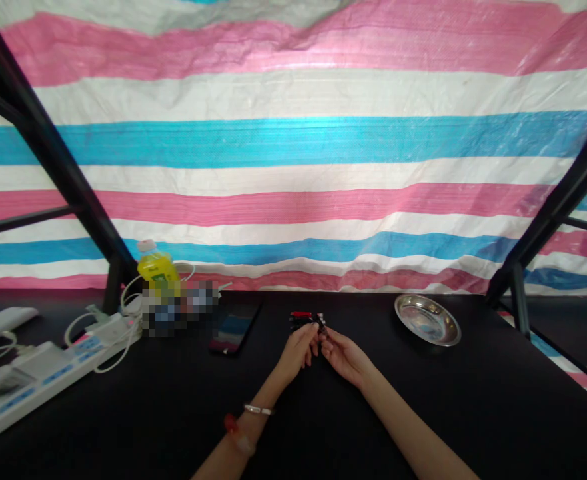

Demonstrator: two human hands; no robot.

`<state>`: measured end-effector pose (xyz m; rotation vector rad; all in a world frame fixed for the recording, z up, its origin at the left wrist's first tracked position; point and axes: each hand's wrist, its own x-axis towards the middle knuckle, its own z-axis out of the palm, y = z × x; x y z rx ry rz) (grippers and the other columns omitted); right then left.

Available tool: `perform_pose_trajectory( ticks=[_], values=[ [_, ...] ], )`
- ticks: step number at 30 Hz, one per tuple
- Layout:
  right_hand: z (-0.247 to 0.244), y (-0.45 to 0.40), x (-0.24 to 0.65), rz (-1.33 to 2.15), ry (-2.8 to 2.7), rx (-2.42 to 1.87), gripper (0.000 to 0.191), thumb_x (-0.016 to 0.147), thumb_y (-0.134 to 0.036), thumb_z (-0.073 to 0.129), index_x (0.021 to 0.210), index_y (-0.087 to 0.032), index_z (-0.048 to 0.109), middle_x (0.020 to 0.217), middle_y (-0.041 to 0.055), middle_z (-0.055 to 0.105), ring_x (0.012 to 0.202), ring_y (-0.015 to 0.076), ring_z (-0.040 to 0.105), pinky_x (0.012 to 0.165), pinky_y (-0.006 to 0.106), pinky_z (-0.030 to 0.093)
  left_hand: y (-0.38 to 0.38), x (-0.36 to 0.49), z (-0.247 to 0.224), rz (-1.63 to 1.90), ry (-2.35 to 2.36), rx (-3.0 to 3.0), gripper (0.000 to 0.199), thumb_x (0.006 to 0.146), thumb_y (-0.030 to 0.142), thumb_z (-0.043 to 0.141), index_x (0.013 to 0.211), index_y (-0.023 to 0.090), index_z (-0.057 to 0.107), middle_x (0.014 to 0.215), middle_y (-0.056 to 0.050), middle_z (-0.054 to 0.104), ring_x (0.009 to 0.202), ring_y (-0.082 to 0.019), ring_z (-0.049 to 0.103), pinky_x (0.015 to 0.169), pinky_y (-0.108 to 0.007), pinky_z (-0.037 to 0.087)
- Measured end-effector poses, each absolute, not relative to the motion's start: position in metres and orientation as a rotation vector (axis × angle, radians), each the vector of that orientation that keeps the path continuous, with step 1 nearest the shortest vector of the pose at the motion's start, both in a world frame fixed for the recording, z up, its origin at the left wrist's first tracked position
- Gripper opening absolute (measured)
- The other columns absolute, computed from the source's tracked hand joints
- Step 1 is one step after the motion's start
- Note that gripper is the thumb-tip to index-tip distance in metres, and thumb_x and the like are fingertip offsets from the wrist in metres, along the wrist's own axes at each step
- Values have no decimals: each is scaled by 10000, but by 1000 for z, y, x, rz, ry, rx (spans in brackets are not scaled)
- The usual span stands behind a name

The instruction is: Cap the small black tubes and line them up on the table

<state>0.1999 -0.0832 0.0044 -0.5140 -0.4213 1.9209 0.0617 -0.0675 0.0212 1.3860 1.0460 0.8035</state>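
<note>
A small red and black object (301, 315) with a silvery end is at the middle of the black table, at the fingertips of both hands. My left hand (298, 350) is closed on its near side, thumb and fingers pinched together. From the right, my right hand (342, 353) pinches the silvery and dark end, its fingers curled. The fingertips of the two hands nearly meet. What exactly the object is cannot be made out, as the fingers cover part of it.
A phone (234, 328) lies left of the hands. Farther left are a yellow bottle (158, 270), white cables and a long power strip (48, 383). A round metal dish (428, 321) sits on the right. Black frame bars and a striped sheet stand behind.
</note>
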Motion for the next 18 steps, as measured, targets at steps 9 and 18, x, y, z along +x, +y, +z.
perform_pose_trajectory(
  ticks=[9, 18],
  values=[
    [9, -87, 194, 1841, -562, -546, 160, 682, -233, 749, 732, -112, 656, 642, -14, 572, 519, 48, 443, 595, 189, 429, -55, 57, 22, 685, 976, 1198, 760, 695, 805, 129, 683, 154, 520, 501, -15, 538, 354, -105, 486, 290, -184, 281],
    [8, -87, 198, 1860, -527, -587, 157, 696, -212, 735, 797, -121, 654, 682, -5, 591, 496, 42, 446, 530, 186, 401, -86, 38, 38, 1710, 1260, 1884, 481, 836, 313, 512, 1294, 225, 392, 1324, -131, 443, 1051, -208, 543, 739, -299, 495]
  ],
)
